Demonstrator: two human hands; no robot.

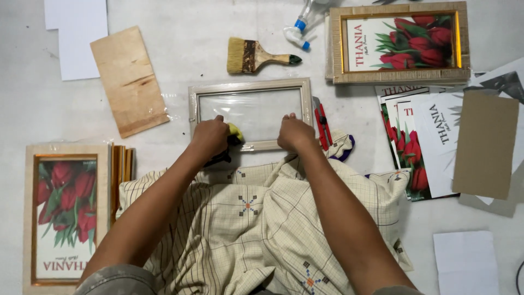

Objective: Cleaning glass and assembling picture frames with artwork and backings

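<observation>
Pale wooden picture frame (250, 86) with clear glass, flat on the floor; yellow cloth (236, 131) on its lower rail.
</observation>
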